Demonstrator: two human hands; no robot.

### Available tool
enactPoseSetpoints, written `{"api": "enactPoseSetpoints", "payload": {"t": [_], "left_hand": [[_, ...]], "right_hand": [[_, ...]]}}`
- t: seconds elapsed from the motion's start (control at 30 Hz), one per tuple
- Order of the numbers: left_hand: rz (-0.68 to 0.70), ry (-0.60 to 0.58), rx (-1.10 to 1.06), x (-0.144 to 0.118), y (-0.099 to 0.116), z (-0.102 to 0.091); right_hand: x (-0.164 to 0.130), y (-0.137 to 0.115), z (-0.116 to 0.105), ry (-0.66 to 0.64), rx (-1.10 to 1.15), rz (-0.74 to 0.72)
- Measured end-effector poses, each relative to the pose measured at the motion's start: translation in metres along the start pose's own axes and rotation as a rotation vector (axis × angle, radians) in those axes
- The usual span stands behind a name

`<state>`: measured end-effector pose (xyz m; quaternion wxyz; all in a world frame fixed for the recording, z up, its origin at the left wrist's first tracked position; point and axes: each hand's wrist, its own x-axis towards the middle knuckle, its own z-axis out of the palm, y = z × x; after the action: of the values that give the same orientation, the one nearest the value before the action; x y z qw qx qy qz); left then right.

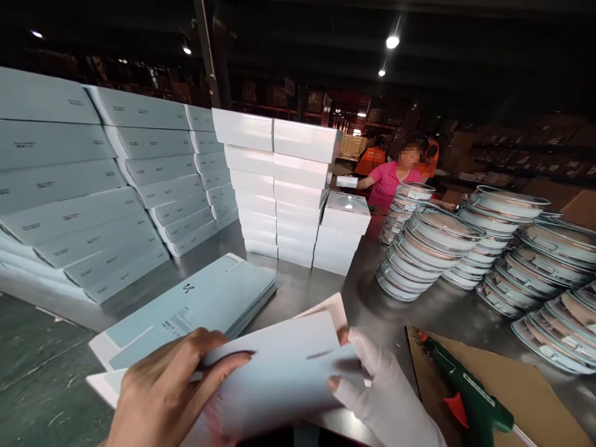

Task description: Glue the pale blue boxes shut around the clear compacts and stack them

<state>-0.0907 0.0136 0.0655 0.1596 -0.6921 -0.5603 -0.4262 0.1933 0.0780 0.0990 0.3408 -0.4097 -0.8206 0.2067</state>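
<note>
My bare left hand (162, 388) grips the left part of a pale blue-white folding carton (288, 360), its thumb on the near face. At the carton's right end, my right hand (379, 385), in a white glove with bare fingertips, pinches the edge. A flap stands up there, and the lower part of the carton is blurred. Just beyond my left hand lies a pile of flattened cartons (212, 295), printed with a dark squiggle and small text. To the right, a green glue gun (472, 385) with an orange-red trigger rests on a brown cardboard sheet (526, 379).
Stacked white boxes (284, 161) rise behind the pile, and more box stacks (144, 146) fill the left. Piles of round, rimmed, glass-looking pieces (423, 254) crowd the right of the metal table (302, 282). A person in pink (388, 183) works across from me.
</note>
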Motion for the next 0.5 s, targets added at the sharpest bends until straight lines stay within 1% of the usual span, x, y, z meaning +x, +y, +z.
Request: {"api": "enactPoseSetpoints", "payload": {"t": [0.03,0.07,0.1,0.13,0.17,0.2,0.23,0.27,0.3,0.33,0.37,0.4,0.43,0.47,0.5], "left_hand": [[-0.017,-0.034,-0.052,-0.006,0.006,0.004],[-0.026,-0.096,-0.106,-0.012,0.012,0.009],[-0.03,-0.18,-0.157,-0.019,0.018,0.014],[-0.029,-0.281,-0.211,-0.025,0.023,0.019],[-0.029,-0.384,-0.277,-0.03,0.028,0.022],[-0.042,-0.478,-0.356,-0.033,0.032,0.025],[-0.069,-0.559,-0.453,-0.034,0.035,0.027],[-0.106,-0.633,-0.563,-0.032,0.037,0.028],[-0.161,-0.689,-0.676,-0.027,0.038,0.028],[-0.237,-0.716,-0.777,-0.02,0.038,0.028],[-0.325,-0.707,-0.861,-0.013,0.038,0.03],[-0.41,-0.664,-0.926,-0.006,0.037,0.032],[-0.485,-0.597,-0.971,0.001,0.036,0.036],[-0.533,-0.524,-0.999,0.007,0.036,0.042],[-0.545,-0.465,-1.013,0.011,0.036,0.048]], "right_hand": [[-0.005,0.001,-0.007,-0.174,0.207,0.114],[-0.008,-0.001,-0.016,-0.309,0.361,0.195],[-0.011,-0.004,-0.024,-0.392,0.445,0.231],[-0.014,-0.007,-0.032,-0.427,0.459,0.228],[-0.016,-0.011,-0.039,-0.425,0.405,0.202],[-0.018,-0.014,-0.044,-0.407,0.305,0.159],[-0.02,-0.016,-0.048,-0.357,0.182,0.103],[-0.021,-0.016,-0.05,-0.268,0.061,0.031],[-0.023,-0.014,-0.05,-0.133,-0.047,-0.052],[-0.025,-0.011,-0.05,0.037,-0.134,-0.129],[-0.026,-0.007,-0.05,0.208,-0.187,-0.189],[-0.027,-0.001,-0.049,0.353,-0.191,-0.216],[-0.029,0.004,-0.046,0.442,-0.151,-0.199],[-0.03,0.009,-0.044,0.462,-0.076,-0.154],[-0.031,0.014,-0.04,0.429,0.015,-0.095]]}}
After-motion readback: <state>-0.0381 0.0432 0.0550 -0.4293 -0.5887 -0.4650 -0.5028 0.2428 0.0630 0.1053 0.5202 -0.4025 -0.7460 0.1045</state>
